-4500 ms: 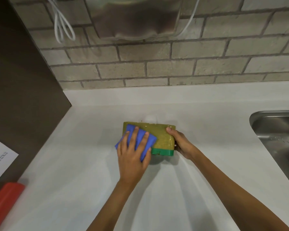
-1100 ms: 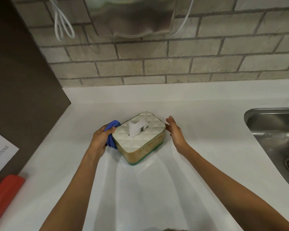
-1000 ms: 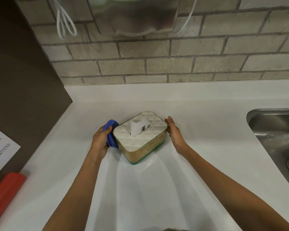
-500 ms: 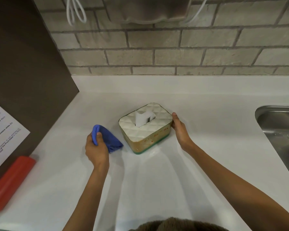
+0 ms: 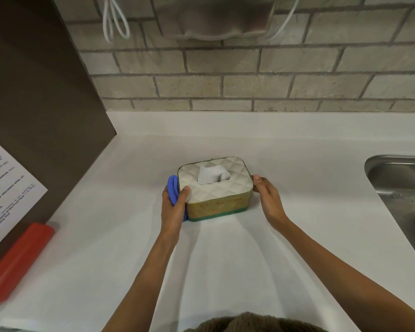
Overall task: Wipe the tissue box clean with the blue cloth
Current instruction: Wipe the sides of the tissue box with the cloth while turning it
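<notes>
Head view, box: the tissue box (image 5: pixel 215 188) stands upright mid-counter (image 5: pixel 297 248), one tissue poking out
Left hand (image 5: pixel 172 207): fingers clenched round the blue cloth (image 5: pixel 172 191), pressing it against the box's left end
Right hand (image 5: pixel 267 197): fingers loose, braced on the right end
Technique: likely brace right, stroke cloth along the side
Count: one box, one cloth, two hands

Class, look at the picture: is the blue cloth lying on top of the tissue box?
No, the left hand presses the blue cloth against the left side of the tissue box.
</notes>
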A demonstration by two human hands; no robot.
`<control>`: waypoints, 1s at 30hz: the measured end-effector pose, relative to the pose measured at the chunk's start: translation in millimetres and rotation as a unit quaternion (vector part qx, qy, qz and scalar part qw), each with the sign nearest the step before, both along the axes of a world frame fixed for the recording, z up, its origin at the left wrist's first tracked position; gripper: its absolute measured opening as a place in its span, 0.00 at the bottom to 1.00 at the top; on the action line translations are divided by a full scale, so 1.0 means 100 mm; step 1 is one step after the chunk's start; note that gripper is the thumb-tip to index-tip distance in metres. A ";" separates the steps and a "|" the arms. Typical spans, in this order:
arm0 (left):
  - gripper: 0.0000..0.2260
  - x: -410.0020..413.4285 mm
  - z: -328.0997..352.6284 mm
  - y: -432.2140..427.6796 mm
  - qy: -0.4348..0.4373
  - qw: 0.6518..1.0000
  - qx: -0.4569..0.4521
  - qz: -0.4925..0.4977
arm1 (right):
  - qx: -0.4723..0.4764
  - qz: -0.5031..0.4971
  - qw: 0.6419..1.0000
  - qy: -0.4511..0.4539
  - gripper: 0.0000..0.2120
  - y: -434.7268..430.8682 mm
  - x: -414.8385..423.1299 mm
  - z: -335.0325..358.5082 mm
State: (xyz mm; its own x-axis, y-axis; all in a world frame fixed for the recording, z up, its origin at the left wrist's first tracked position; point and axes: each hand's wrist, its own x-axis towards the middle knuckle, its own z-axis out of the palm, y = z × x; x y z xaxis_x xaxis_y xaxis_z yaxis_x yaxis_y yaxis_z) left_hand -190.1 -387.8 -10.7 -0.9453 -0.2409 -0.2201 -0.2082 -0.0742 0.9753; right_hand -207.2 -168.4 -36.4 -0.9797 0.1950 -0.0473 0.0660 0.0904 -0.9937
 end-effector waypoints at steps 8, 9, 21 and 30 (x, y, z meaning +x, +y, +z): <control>0.26 -0.04 -0.07 -0.05 0.029 0.997 -0.058 -0.049 | 0.017 0.096 0.995 -0.020 0.25 -0.04 -0.01 0.08; 0.25 -0.05 -0.06 -0.04 0.028 0.996 -0.066 -0.049 | 0.026 0.095 0.995 -0.021 0.24 -0.03 0.00 0.10; 0.22 -0.37 0.41 -0.02 -0.087 0.976 -0.179 -0.084 | 0.161 0.046 0.986 -0.008 0.35 0.14 0.12 0.43; 0.19 -0.46 0.52 -0.08 -0.093 0.957 -0.209 -0.178 | 0.146 0.014 0.984 -0.098 0.49 0.18 0.05 0.60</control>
State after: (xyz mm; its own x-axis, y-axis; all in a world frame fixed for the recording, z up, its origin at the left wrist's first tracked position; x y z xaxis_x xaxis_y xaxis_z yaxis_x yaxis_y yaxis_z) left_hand -235.9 -396.2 40.9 -0.9374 -0.0154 -0.3480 -0.3214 0.4231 0.8472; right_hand -202.0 -150.5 23.8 -0.9625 0.2011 -0.1822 0.2476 0.3757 -0.8931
